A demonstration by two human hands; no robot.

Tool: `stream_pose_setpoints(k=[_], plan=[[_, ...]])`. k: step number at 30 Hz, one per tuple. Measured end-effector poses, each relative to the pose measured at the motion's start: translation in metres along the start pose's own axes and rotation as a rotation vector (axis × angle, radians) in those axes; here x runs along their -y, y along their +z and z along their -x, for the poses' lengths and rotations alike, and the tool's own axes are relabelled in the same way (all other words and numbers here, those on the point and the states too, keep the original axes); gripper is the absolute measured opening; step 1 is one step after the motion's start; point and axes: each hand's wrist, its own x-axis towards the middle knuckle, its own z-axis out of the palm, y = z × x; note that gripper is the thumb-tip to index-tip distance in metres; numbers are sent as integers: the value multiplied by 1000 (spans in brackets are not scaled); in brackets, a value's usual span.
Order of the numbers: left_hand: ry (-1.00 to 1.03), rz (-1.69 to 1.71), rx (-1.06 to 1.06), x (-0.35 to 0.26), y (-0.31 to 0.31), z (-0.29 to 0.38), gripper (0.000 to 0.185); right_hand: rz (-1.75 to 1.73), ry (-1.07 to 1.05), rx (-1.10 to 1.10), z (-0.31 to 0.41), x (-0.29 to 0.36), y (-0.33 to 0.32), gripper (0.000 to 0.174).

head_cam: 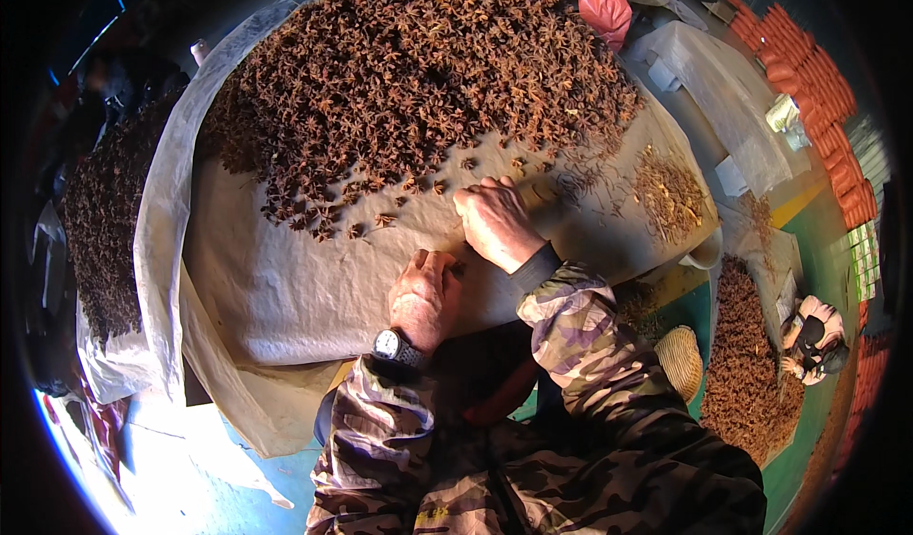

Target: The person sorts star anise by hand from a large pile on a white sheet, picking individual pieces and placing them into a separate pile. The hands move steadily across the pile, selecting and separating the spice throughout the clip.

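A broad heap of dried star anise point(428, 71) covers the far part of a table spread with a pale plastic sheet point(299, 307). Loose stars lie scattered along its near edge. My left hand point(422, 296), with a watch on its wrist, rests low over the sheet with curled fingers; a small dark piece point(458, 269) shows at its fingertips, and whether it is gripped cannot be made out. Farther forward, my right hand point(496, 221) is bent into a loose fist close to a few single stars. Its fingers hide whatever may be inside.
Thin stems form a small pile point(668, 196) at the table's right, above a white bowl point(706, 251). A ribbed woven object point(679, 364) stands below. Another person point(814, 341) sits by a second heap point(749, 371). Red sacks point(806, 71) are stacked far right; another heap point(114, 228) lies left.
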Motion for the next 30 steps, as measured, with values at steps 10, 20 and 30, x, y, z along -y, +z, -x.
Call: stream_pose_setpoints(k=[10, 20, 30], plan=[[-1, 9, 13, -2, -2, -3, 19, -420, 123, -401, 6, -57, 2, 16], [28, 36, -20, -2, 5, -2, 18, -422, 221, -221, 42, -41, -32, 11], [-4, -12, -21, -7, -4, -1, 15, -94, 95, -159, 37, 9, -7, 14]])
